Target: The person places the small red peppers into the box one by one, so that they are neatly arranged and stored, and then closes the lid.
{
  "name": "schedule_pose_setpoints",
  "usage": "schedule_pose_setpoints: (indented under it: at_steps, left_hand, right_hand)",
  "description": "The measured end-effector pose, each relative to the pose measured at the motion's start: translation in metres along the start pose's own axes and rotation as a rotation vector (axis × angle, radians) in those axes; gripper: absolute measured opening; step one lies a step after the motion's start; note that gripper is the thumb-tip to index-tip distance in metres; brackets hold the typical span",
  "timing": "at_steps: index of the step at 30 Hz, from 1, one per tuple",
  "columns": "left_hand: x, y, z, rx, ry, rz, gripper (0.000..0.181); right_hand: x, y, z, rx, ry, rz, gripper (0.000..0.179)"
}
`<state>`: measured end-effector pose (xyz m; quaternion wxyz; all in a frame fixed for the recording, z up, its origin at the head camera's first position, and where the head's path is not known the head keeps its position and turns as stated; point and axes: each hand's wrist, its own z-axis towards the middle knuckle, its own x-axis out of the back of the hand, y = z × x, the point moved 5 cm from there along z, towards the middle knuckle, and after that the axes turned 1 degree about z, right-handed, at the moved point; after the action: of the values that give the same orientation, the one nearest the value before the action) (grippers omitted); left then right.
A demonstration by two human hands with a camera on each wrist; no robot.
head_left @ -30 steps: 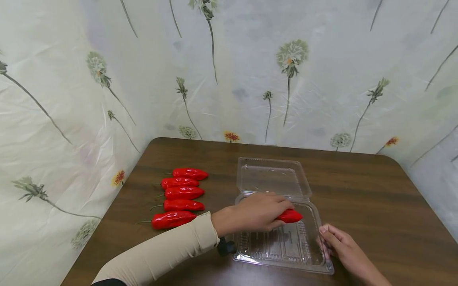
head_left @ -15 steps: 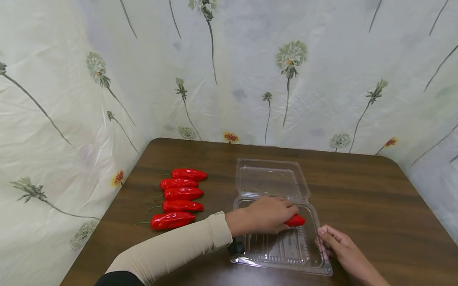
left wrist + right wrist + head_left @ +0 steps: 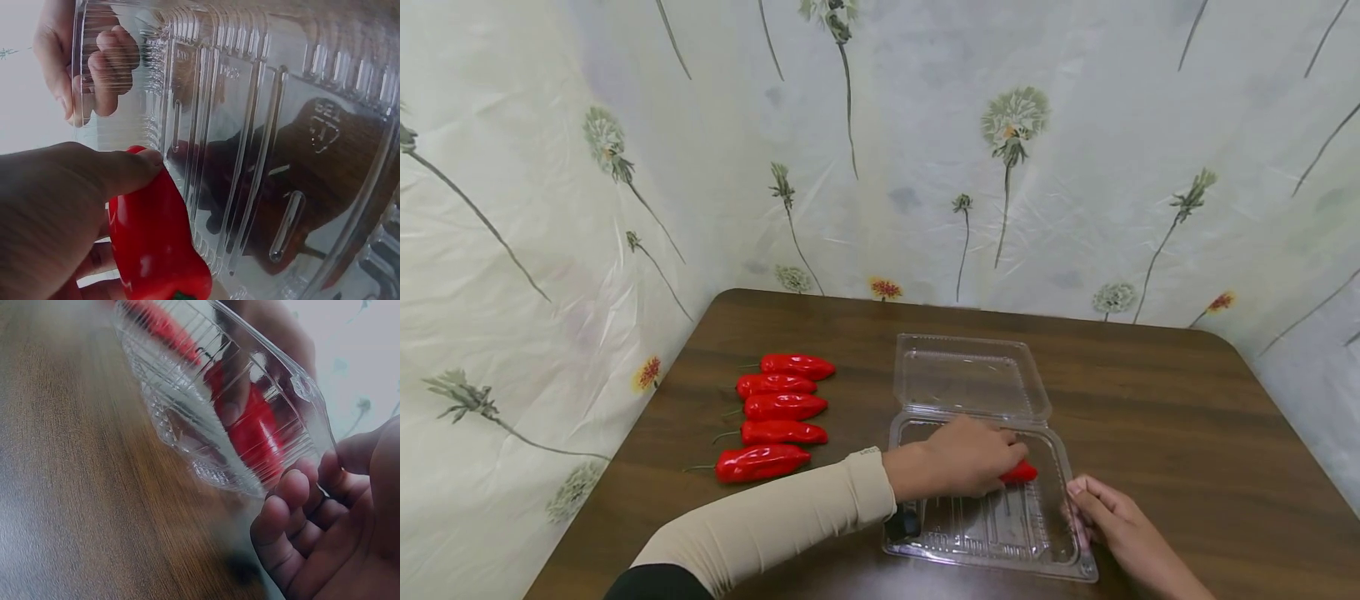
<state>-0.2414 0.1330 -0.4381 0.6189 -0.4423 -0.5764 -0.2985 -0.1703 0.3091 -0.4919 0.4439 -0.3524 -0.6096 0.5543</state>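
My left hand [image 3: 972, 458] reaches into the base of a clear plastic clamshell container [image 3: 988, 533] and holds a red pepper [image 3: 1021, 472] there. In the left wrist view the thumb lies along one side of the pepper [image 3: 156, 234], its green stem end toward the camera, with the other fingers partly hidden behind it. At the container's right side, my right hand [image 3: 1116, 523] pinches the rim between thumb and fingers. Through the clear wall in the right wrist view, the pepper [image 3: 256, 434] shows close to that side.
Several red peppers [image 3: 785, 407] lie in a column on the left of the brown wooden table [image 3: 1165, 417], stems pointing left. The container's hinged lid [image 3: 967, 379] is folded back toward the far edge. A flower-patterned sheet [image 3: 895, 150] hangs behind the table.
My left hand has shifted right and slightly nearer, bringing the pepper lower toward the container's right side. The right hand keeps its pinch on the rim.
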Motion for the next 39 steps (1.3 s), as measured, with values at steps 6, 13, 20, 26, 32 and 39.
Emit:
schedule_pose_setpoints:
  at_steps: [6,13,20,26,32,39]
  left_hand:
    - [-0.001,0.001,-0.001,-0.009,0.005,0.014,0.038]
    - [-0.003,0.002,0.001,-0.007,0.009,0.021,0.038]
    - [-0.004,0.002,0.001,0.001,0.001,0.011,0.039]
    - [-0.003,0.002,0.0,0.007,0.011,-0.003,0.037]
    - [0.003,0.001,-0.003,0.002,0.042,0.017,0.028]
    - [0.011,-0.006,-0.011,0.002,0.027,0.015,0.034]
  right_hand:
    - [0.0,0.001,0.0,-0.005,0.004,-0.005,0.027]
    - [0.0,0.0,0.0,-0.006,0.007,-0.004,0.027]
    - [0.0,-0.001,0.0,0.012,-0.007,-0.007,0.027]
    - [0.0,0.0,0.0,0.018,-0.014,0.0,0.027]
    - [-0.001,0.001,0.0,-0.001,-0.017,0.018,0.028]
    - [-0.001,0.002,0.001,-0.047,-0.009,0.041,0.029]
